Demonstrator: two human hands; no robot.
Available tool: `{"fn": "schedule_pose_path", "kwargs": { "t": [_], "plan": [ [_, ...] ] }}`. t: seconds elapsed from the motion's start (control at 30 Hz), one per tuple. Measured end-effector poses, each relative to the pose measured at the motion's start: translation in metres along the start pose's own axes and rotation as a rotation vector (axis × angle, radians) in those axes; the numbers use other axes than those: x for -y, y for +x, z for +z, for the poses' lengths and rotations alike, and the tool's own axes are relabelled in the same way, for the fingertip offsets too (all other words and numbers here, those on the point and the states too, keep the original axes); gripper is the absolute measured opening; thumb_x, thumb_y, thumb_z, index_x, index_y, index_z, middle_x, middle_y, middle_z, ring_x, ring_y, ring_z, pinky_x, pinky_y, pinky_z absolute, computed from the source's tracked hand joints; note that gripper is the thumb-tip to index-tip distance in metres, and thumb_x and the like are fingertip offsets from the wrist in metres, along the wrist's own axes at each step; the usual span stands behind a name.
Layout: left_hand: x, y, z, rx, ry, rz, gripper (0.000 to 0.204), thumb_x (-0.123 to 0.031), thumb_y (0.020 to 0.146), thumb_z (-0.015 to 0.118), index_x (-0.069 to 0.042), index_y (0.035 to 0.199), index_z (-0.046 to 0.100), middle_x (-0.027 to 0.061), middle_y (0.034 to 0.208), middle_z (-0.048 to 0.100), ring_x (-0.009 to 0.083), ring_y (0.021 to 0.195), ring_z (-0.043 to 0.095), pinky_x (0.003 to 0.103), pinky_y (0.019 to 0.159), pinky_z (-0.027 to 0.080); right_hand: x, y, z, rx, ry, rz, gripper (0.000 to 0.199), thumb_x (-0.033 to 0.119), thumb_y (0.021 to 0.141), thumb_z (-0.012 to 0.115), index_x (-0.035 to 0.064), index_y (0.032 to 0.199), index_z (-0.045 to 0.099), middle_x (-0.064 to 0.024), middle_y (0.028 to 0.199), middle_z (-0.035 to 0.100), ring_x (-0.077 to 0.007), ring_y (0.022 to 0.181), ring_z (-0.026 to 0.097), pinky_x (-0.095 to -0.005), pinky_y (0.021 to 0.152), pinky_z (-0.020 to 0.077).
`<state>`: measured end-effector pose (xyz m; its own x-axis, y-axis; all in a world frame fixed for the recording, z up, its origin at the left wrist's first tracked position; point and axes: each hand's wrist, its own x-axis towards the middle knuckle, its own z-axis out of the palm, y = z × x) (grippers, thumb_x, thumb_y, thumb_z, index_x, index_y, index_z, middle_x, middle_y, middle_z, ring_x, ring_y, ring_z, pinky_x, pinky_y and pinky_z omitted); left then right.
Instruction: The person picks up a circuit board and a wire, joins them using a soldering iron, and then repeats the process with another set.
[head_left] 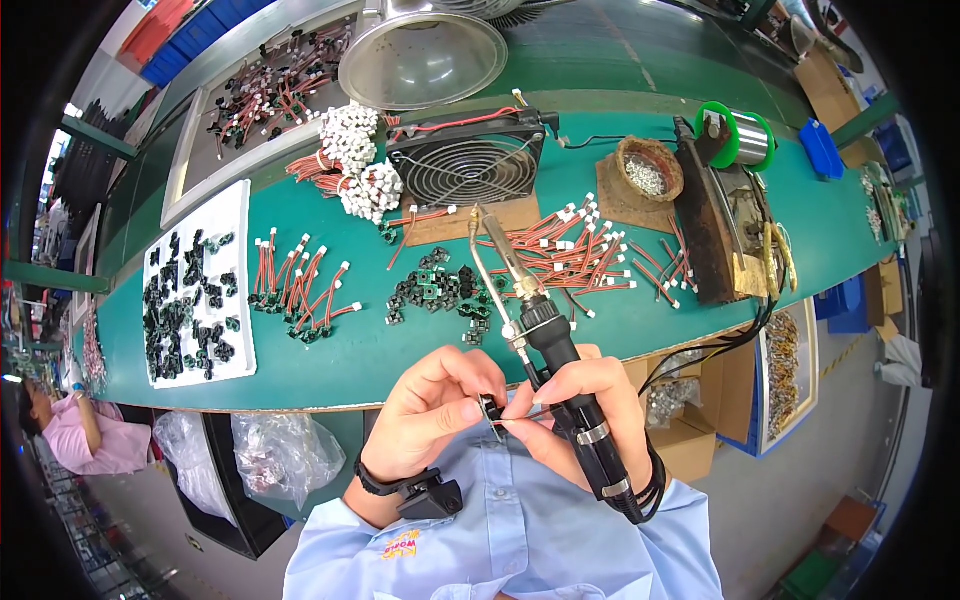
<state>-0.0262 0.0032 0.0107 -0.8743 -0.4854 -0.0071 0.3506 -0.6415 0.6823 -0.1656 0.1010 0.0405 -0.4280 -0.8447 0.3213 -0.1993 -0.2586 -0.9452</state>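
Note:
Close to my body, my left hand [425, 415] pinches a small black part [491, 408] between thumb and fingertips. My right hand [598, 408] is wrapped around a black-handled soldering iron [550, 335] with a thin metal tube clamped along it; its tip points up and away over the green bench. Right fingertips also pinch a thin red wire [528, 414] at the black part. Whether the wire is joined to it is too small to tell. Ahead lie a pile of small black-and-green parts [432, 288] and red-and-black wires with white connectors [570, 250].
Behind the wires stands a black fan [468, 165], beside bundled white connectors [350, 140]. A white sheet [238, 290] at left carries black parts. At right are a round bowl [648, 170], a green solder spool [738, 138] and a metal stand [710, 230]. Black cables trail off the edge.

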Motion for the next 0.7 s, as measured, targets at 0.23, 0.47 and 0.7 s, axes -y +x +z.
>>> {"fn": "schedule_pose_path", "kwargs": {
  "t": [0.23, 0.47, 0.7],
  "plan": [
    [0.001, 0.001, 0.001, 0.006, 0.031, -0.005, 0.014, -0.009, 0.085, 0.059, -0.003, 0.095, 0.051, 0.0099, 0.094, 0.052, 0.0184, 0.091, 0.051, 0.032, 0.08, 0.039, 0.0, 0.004, -0.004, -0.003, -0.087, -0.102, 0.039, -0.008, 0.059, 0.071, 0.0093, 0.09, 0.055, 0.001, 0.081, 0.06, -0.0169, 0.059, 0.05, -0.0289, 0.067, 0.0378],
    [-0.001, 0.0, 0.0, 0.011, 0.081, -0.039, 0.013, -0.009, 0.085, 0.06, -0.002, 0.094, 0.053, 0.01, 0.096, 0.053, 0.0179, 0.09, 0.051, 0.031, 0.08, 0.039, 0.002, 0.011, -0.012, 0.089, -0.176, -0.188, 0.041, -0.005, 0.062, 0.076, 0.0122, 0.091, 0.051, -0.0015, 0.069, 0.057, -0.0172, 0.058, 0.047, -0.0283, 0.059, 0.0356],
    [-0.005, 0.0, 0.001, 0.022, 0.127, -0.097, 0.014, -0.009, 0.085, 0.06, -0.001, 0.093, 0.053, 0.0095, 0.096, 0.052, 0.0176, 0.089, 0.051, 0.031, 0.079, 0.039, 0.001, 0.011, -0.016, 0.11, -0.185, -0.167, 0.041, -0.003, 0.061, 0.077, 0.0124, 0.09, 0.052, -0.0005, 0.073, 0.061, -0.0172, 0.06, 0.048, -0.0285, 0.06, 0.0367]
  ]
}}
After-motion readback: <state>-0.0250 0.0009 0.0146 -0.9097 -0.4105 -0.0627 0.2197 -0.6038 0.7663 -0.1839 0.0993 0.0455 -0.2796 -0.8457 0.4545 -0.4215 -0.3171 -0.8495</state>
